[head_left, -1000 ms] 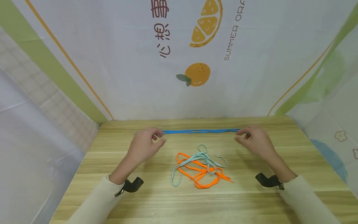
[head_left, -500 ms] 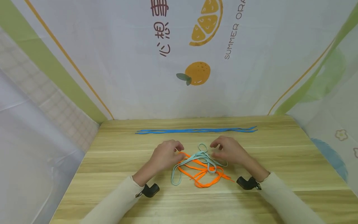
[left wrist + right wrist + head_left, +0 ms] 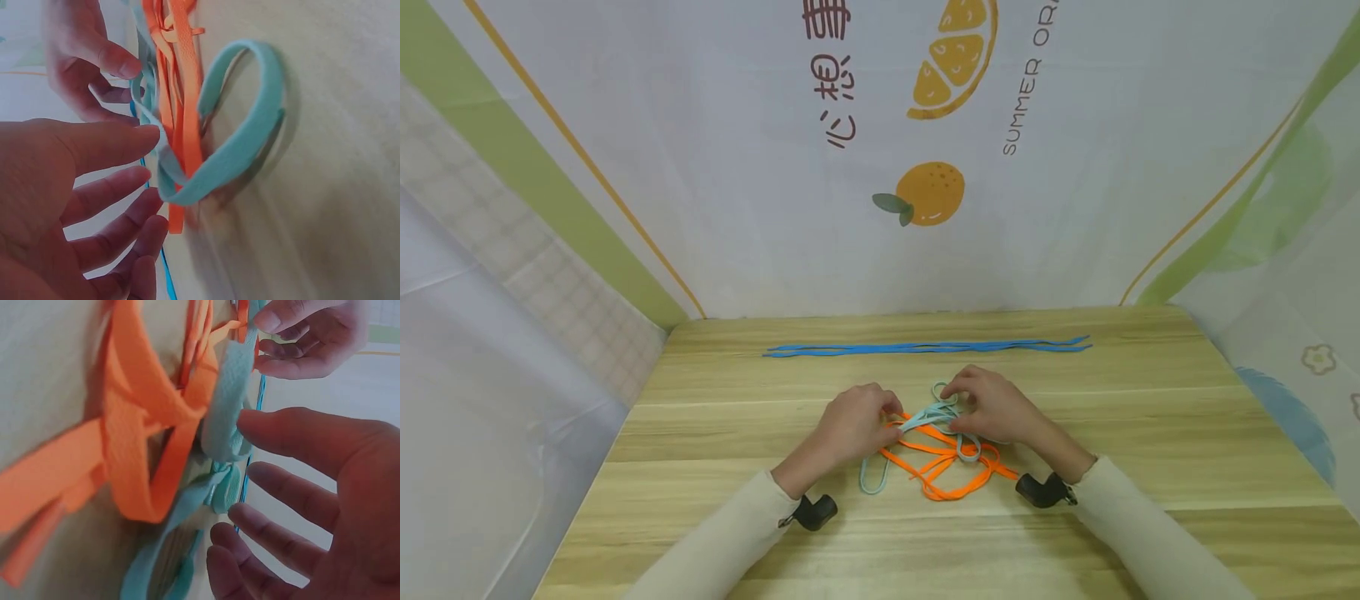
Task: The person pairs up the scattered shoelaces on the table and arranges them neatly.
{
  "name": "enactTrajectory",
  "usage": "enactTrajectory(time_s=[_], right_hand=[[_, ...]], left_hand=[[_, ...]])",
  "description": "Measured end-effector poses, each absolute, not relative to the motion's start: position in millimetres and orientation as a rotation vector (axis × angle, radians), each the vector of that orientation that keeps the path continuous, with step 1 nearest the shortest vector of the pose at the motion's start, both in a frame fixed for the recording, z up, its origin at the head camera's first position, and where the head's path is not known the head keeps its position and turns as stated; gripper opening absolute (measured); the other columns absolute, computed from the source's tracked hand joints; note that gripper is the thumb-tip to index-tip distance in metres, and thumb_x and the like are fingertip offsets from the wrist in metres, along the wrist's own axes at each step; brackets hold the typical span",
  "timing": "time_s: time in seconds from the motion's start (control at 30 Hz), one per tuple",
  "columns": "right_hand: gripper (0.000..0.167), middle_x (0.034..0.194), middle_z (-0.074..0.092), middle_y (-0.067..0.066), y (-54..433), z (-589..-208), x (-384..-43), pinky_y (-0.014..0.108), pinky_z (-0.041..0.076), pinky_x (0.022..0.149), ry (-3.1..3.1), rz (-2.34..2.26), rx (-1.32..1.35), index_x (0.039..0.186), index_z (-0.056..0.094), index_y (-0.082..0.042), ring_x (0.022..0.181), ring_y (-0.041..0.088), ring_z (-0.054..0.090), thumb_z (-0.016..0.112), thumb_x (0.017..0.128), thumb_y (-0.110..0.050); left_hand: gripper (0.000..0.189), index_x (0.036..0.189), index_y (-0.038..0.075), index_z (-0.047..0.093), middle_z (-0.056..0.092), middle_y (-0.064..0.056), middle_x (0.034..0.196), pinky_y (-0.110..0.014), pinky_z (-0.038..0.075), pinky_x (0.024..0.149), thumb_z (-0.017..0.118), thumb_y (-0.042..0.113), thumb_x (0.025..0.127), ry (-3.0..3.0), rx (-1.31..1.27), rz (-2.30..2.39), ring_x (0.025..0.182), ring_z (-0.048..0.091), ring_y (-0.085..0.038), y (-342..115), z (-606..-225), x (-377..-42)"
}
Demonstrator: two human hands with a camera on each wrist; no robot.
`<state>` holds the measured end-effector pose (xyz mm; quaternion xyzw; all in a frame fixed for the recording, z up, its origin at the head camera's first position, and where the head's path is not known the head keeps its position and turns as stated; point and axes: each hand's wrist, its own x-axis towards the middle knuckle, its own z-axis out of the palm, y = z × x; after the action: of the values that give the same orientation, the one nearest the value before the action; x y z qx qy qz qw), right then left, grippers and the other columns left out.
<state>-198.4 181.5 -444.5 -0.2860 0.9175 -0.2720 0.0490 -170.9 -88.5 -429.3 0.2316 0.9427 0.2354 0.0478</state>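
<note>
A flat mint-green shoelace [image 3: 240, 150] lies tangled over an orange shoelace [image 3: 951, 492] in the middle of the table, with a loose mint loop at the pile's left. At that left side is my left hand [image 3: 853, 422], its thumb and fingertips close to the mint strands, with a gap between thumb and fingers. From the right, my right hand [image 3: 996, 408] reaches over the mint lace. Its thumb [image 3: 281, 428] appears to touch a mint fold in the right wrist view, while the other fingers stay spread and relaxed. Neither hand visibly pinches a lace.
Blue shoelaces [image 3: 887, 350] lie stretched side by side across the back of the wooden table [image 3: 865, 558]. Behind the table hangs a white printed cloth [image 3: 760, 208]. Black wrist cameras sit below both wrists, low over the tabletop.
Both hands have left the ends of the blue laces and come inward and toward the person, to the mint and orange pile. The blue laces stay lying straight.
</note>
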Motion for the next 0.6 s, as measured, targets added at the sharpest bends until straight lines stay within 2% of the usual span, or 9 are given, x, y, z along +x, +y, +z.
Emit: enactTrajectory(time_s=[0.27,0.6], right_hand=[[0.026,0.112,0.07,0.001,177.6,-445.4,-195.0,0.038,0.05,0.08,2.744,-0.849,-0.797,0.111,0.082,-0.015,0.089,0.018,0.057,0.093,0.088,-0.019],[0.021,0.092,0.066,-0.006,179.6,-442.4,-183.3,0.033,0.052,0.074,2.726,-0.905,-0.798,0.103,0.078,-0.013,0.079,0.012,0.059,0.092,0.088,-0.011]], left_hand=[[0.019,0.102,0.011,0.081,0.073,0.001,0.092,-0.037,0.055,0.074,0.093,0.019,0.089,2.86,0.725,0.692,0.083,0.065,-0.018,-86.9,-435.1,-170.8],[0.013,0.093,0.014,0.079,0.071,0.009,0.082,-0.031,0.053,0.069,0.092,0.013,0.089,2.807,0.748,0.751,0.075,0.062,-0.009,-84.8,-437.5,-160.8]])
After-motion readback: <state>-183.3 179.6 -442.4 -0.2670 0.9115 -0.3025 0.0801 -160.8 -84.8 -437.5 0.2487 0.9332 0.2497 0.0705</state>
